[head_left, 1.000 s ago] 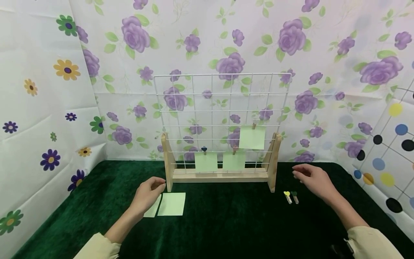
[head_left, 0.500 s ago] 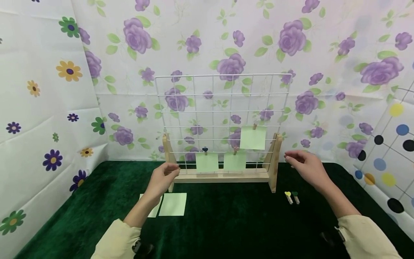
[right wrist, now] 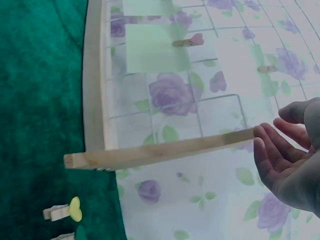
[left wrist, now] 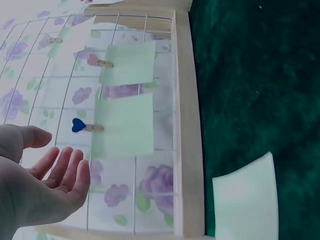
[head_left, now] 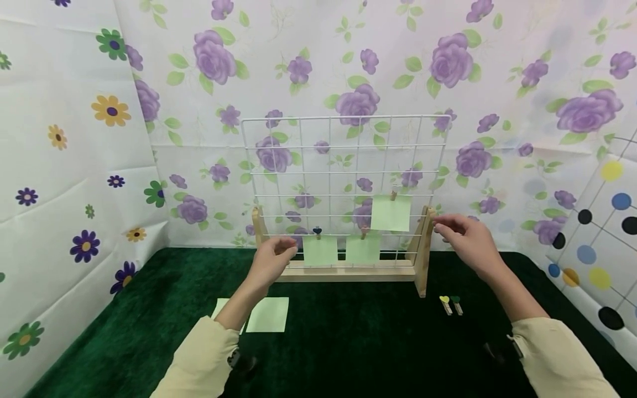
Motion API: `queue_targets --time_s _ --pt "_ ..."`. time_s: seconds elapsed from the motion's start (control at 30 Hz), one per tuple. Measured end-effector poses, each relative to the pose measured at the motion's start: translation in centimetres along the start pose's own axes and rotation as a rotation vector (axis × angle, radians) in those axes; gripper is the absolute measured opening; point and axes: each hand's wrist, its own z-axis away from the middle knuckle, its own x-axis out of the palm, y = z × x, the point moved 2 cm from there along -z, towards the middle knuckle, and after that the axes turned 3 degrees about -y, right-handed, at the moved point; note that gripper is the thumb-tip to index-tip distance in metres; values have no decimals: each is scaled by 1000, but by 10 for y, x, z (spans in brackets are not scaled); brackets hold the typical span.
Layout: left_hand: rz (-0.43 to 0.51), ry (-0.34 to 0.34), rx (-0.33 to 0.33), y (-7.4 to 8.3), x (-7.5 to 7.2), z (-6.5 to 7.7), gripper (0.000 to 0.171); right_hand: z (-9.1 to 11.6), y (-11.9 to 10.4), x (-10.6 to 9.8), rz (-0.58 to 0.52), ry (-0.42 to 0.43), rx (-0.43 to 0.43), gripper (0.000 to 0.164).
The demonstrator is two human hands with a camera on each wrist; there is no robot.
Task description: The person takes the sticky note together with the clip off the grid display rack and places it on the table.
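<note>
A white wire grid [head_left: 343,172] stands in a wooden frame [head_left: 348,275]. Clipped to it are three pale green paper squares: one under a blue-heart clothespin [left wrist: 86,125], one under a pink-heart clothespin [right wrist: 189,40], and a higher square [head_left: 391,214] at right. My left hand [head_left: 271,261] hovers in front of the frame's left side, fingers loosely bent and holding nothing. Beside the right wooden post [head_left: 423,254] is my right hand [head_left: 469,243], also holding nothing, fingers relaxed. Whether its fingertips touch the post, I cannot tell.
Two loose green paper squares [head_left: 269,315] lie on the dark green cloth [head_left: 348,342] at left, one partly hidden by my left forearm. A yellow-heart clothespin [head_left: 445,305] and a green-heart clothespin [head_left: 456,305] lie at right. Flowered sheets [head_left: 298,33] hang behind.
My left hand has moved right and up from over the loose paper squares to the frame. The right hand has moved left and slightly up toward the right post.
</note>
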Motion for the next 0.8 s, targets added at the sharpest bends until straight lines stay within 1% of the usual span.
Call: queue_targets --time_s 0.2,0.53,0.63,0.8 --pt "0 -31 39 10 14 -7 26 -6 -12 0 -11 14 -13 41" --pt "11 -53 88 26 34 -15 24 -20 -25 1 -35 10 -15 42" --pt "16 -53 95 29 40 -19 24 -25 -29 1 -49 13 -26 40" --pt "41 -40 102 31 50 -30 24 -32 -35 3 -42 14 -37 38"
